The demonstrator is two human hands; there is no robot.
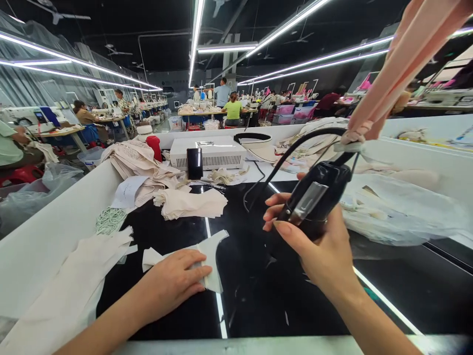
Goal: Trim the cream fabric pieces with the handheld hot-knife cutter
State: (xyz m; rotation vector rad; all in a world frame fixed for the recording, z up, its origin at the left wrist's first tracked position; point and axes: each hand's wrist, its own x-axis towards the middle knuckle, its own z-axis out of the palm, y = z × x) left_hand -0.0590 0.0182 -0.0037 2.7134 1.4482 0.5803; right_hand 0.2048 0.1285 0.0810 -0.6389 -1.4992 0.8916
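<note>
My right hand [321, 246] is wrapped around a black hand-held power tool [314, 192] with a clear label window, held tilted above the black tabletop. A twisted pink fabric strip [402, 79] is knotted to the tool's upper end, where a black cable [291, 150] also comes out. Its working tip is hidden in or below my grip. My left hand [177, 276] lies flat, fingers slightly apart, on a small white cut fabric piece [212, 256]. Beyond that hand rests a stack of cream fabric pieces [194, 203].
White fabric strips [70, 281] and green cord [111, 220] lie at left. Behind are a cream fabric heap [129, 160], a phone [194, 163], a white vented box [209, 152] and a visor [256, 145]. A plastic bag [399, 212] lies right. White side walls [66, 197] border the table.
</note>
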